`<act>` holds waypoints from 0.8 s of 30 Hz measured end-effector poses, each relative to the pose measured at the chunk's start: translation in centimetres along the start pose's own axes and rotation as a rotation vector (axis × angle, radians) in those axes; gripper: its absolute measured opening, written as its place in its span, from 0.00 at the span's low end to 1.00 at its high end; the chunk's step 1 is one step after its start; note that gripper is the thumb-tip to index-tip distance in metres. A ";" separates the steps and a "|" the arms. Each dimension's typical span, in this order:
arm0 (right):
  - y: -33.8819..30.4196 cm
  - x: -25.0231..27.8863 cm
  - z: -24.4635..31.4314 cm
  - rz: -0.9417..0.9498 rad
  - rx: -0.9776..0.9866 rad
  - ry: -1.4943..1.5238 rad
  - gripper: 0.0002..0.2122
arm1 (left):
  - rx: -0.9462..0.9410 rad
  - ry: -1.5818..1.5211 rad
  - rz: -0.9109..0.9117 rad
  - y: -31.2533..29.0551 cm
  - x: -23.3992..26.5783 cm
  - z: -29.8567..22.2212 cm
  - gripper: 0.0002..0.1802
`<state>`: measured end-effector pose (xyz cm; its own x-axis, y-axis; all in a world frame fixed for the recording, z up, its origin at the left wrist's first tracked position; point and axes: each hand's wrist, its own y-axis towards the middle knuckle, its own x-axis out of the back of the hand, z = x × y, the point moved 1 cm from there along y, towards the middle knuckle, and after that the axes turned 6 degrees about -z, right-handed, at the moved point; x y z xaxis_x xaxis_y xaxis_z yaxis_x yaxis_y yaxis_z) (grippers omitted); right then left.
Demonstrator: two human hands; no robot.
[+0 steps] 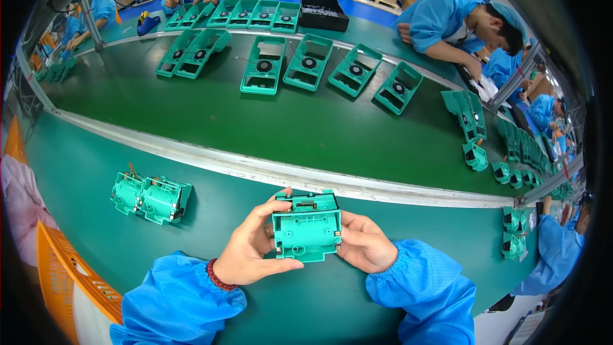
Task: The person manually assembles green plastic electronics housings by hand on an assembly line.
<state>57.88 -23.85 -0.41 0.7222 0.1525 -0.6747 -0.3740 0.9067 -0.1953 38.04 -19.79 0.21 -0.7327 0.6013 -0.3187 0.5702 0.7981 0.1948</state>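
Green moulded housing gripped between two bare hands

A boxy, open-faced housing [308, 230] of smooth green plastic is held over the workbench [287, 310], in front of the middle of its far edge. Its shallow inside has small round bosses, ribs along the top and a notched lower lip; small metal pieces sit at its sides. The left hand [250, 249] clamps it from the left, thumb straight under the lower edge, fingers bent up to the top-left corner. The right hand [367, 243] pinches the right wall, thumb flat against the side; the fingers behind are partly hidden. A braided red band [220, 275] circles the left wrist, below a gathered blue cloth sleeve [182, 300].

Toward the bench's far left corner, two similar housings [163, 201] stand side by side, their edges touching. A scuffed pale rail [211, 160] runs along the far edge. Beyond it, a glossy dark-green belt [211, 108] carries rectangular green frames [281, 66] with round black fans [309, 62]. Slotted orange plastic [57, 262] curves beside the bench's left edge.
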 end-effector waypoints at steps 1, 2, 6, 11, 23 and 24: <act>0.0 0.0 0.0 0.000 -0.019 0.032 0.17 | 0.003 -0.001 0.004 0.0 -0.1 0.0 0.42; 0.0 0.0 0.1 -0.002 -0.019 0.035 0.17 | 0.006 -0.003 0.009 0.1 -0.1 0.1 0.42; -0.3 -0.1 0.3 -0.010 -0.013 0.055 0.16 | -0.007 0.023 0.019 0.2 -0.6 0.2 0.42; -0.5 -0.2 0.1 -0.049 0.009 0.071 0.15 | -0.030 0.039 0.022 0.1 -0.9 0.3 0.42; 0.4 0.2 -2.0 -0.025 0.027 0.101 0.11 | -0.041 0.187 -0.052 -1.6 -2.2 -0.4 0.34; 0.2 -0.4 -1.4 -0.032 0.008 0.084 0.12 | -0.009 0.225 -0.054 -1.5 -1.9 -0.4 0.38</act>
<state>56.69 -24.29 -1.18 0.6821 0.0900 -0.7257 -0.3466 0.9136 -0.2125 38.41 -22.08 0.83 -0.8273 0.5500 -0.1143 0.5248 0.8293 0.1919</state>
